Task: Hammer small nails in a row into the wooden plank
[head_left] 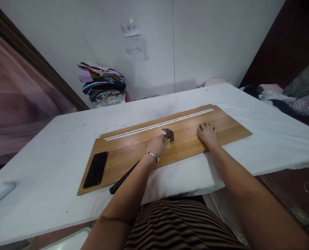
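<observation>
My left hand (156, 146) is wrapped around a claw hammer (170, 135), gripping it close to the head. The hammer's head is over the middle of a wooden board (185, 126), and its black handle runs back under my wrist past the board's near edge. My right hand (207, 134) rests on the right part of the board with its fingers apart and nothing in it. Two nails (123, 153) lie on the board to the left of my left hand. A tiny dark spot shows beside the hammer head, too small to make out.
A black phone (95, 170) lies on the board's left end. Two white ruler-like strips (157, 125) run along its far side. The board is on a table with a white cloth (66, 146). Folded clothes (103, 83) are stacked behind, against the wall.
</observation>
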`<act>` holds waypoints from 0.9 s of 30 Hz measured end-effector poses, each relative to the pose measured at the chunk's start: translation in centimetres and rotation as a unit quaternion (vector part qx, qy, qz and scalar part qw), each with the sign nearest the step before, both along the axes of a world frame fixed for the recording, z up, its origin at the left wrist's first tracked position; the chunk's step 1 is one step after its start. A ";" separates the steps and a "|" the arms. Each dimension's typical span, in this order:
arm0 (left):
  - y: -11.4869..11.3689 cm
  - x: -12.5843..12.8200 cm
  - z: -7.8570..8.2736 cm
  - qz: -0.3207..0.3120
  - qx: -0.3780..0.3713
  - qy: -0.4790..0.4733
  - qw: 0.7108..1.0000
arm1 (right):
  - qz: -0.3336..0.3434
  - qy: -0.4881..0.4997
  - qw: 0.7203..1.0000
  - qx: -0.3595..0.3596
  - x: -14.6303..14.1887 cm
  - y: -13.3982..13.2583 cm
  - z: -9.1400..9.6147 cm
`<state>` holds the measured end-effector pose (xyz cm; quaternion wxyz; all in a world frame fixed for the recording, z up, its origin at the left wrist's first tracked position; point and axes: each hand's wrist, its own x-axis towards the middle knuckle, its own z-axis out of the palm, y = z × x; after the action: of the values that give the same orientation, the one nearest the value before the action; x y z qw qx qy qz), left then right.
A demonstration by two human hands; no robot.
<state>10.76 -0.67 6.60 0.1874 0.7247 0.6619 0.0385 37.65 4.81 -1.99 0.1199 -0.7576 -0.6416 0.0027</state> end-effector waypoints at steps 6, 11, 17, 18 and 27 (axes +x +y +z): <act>0.0 0.1 0.0 -0.001 -0.002 0.006 1.000 | 0.000 -0.001 1.000 -0.006 0.1 0.2 -0.1; -0.1 0.2 -0.1 0.000 -0.006 0.015 1.000 | 0.001 -0.003 1.000 -0.003 0.1 0.2 -0.3; 0.1 0.0 0.0 0.010 -0.001 0.004 1.000 | 0.002 -0.002 1.000 0.001 0.2 0.2 -0.3; 0.1 0.1 0.0 0.009 -0.005 0.007 1.000 | 0.002 -0.002 1.000 0.002 0.2 0.2 -0.3; 0.1 -0.1 -0.3 0.008 -0.004 -0.002 1.000 | 0.004 -0.005 1.000 0.000 0.3 0.4 -0.5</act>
<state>10.62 -0.61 6.27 0.1918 0.7182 0.6677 0.0389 37.98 5.24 -2.51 0.1160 -0.7552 -0.6451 -0.0007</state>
